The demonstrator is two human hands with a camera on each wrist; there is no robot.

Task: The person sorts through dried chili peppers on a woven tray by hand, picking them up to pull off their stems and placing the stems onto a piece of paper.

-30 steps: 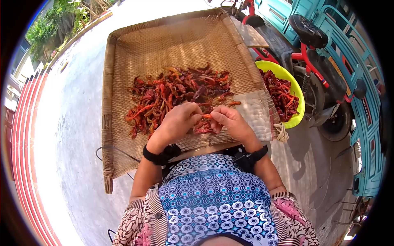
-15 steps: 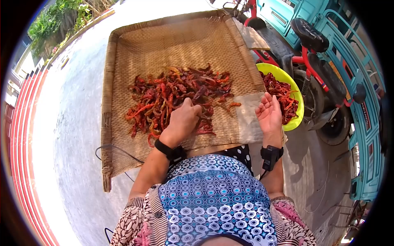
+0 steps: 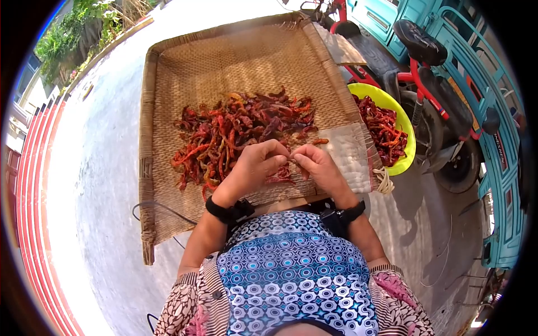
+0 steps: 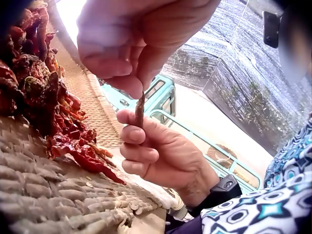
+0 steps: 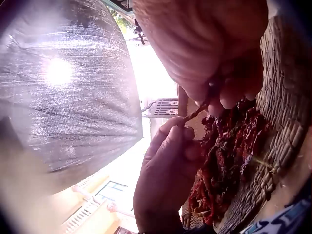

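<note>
In the head view my left hand [image 3: 255,168] and right hand [image 3: 322,171] meet above the near part of a woven tray [image 3: 235,61]. Between them they pinch a thin brownish dried chili pepper [image 4: 140,111], one hand at each end. The left wrist view shows the right hand [image 4: 163,151] with thumb and forefinger on the chili's lower part. From the right wrist view, the left hand [image 5: 168,168] pinches the other end with curled fingers. A pile of dried red chilies [image 3: 224,131] lies on the tray just beyond the hands.
A yellow basin [image 3: 411,131] holding dark red chilies stands right of the tray. A pale patch [image 3: 344,151] covers the tray's near right corner, with one orange chili [image 3: 320,141] beside it. Further right are a red-framed vehicle [image 3: 417,78] and turquoise panels [image 3: 499,151].
A second ago both hands held an orange-red chili. Then the right hand opened beside the basin while the left reached into the pile. Now both are together again on a thinner, browner chili.
</note>
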